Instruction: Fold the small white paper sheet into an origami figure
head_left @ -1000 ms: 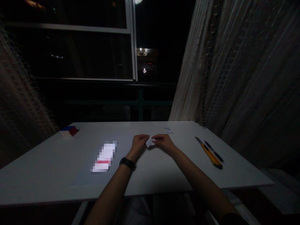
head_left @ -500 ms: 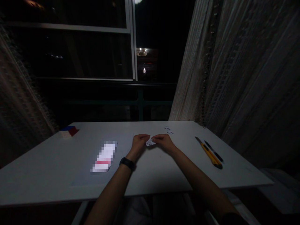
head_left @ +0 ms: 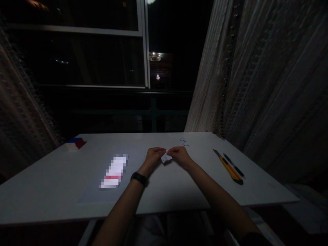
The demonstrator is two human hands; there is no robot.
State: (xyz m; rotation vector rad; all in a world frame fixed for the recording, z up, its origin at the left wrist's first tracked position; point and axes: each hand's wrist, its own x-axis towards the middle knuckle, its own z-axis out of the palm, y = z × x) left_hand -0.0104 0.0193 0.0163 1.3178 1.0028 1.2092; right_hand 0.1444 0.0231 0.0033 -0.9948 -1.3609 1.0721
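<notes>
A small folded piece of white paper [head_left: 166, 158] is held between both hands just above the table, with crease lines showing on its face. My left hand [head_left: 154, 155] pinches its left upper edge; a dark watch sits on that wrist. From the other side, my right hand [head_left: 179, 154] grips the upper right edge between thumb and fingers. The two sets of fingertips nearly meet at the top of the paper. Several small paper scraps [head_left: 184, 142] lie just beyond my right hand.
On the white table [head_left: 179, 194], a lit phone [head_left: 114, 171] with a blurred screen rests on a paper sheet [head_left: 89, 194] at left. A puzzle cube [head_left: 75, 144] stands far left. A yellow box cutter [head_left: 229, 168] and a dark pen [head_left: 233, 165] lie at right.
The folded paper has turned and dropped slightly between my fingers, so its creased face points more downward. My hands have shifted a little closer together at the fingertips.
</notes>
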